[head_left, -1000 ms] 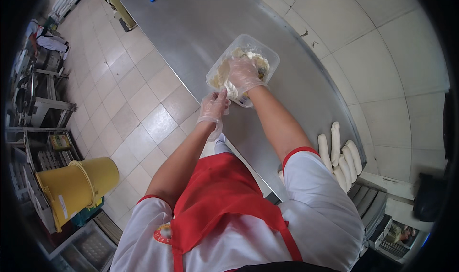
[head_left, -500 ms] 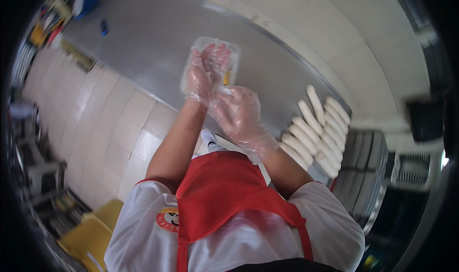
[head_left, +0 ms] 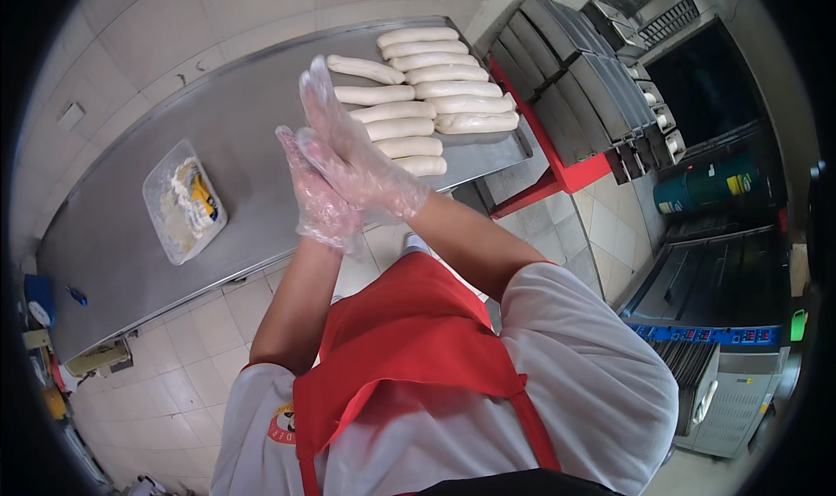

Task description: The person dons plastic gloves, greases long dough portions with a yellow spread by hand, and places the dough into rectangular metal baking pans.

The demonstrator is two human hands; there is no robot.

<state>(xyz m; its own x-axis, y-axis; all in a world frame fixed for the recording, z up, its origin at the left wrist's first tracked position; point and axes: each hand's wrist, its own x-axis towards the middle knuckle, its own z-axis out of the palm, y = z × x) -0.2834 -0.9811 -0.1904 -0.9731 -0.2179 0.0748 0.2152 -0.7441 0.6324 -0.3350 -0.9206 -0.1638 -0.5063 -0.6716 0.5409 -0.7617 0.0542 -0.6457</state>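
Both hands wear clear plastic gloves and are pressed palm to palm above the table's near edge. My left hand [head_left: 318, 202] has its fingers extended, partly covered by the other hand. My right hand [head_left: 370, 161] lies across it with straight fingers pointing up. Neither shows anything held. Beyond and to the right of them lie several pale dough logs [head_left: 396, 111] in two rows on the metal table [head_left: 261, 121]. To the left stands a clear plastic tub [head_left: 157, 222] with a white, soft or powdery substance and a yellow-and-black object [head_left: 205, 198] in it.
Grey metal baking pans [head_left: 566, 87] are stacked on a red stand [head_left: 575, 174] past the table's right end. An oven [head_left: 705, 278] with a blue control strip stands farther right. A small blue object [head_left: 77, 296] lies near the table's left end.
My view has swung to the right, bringing the pans and oven into sight. My hands have moved from over the tub toward the dough logs and come together palm to palm.
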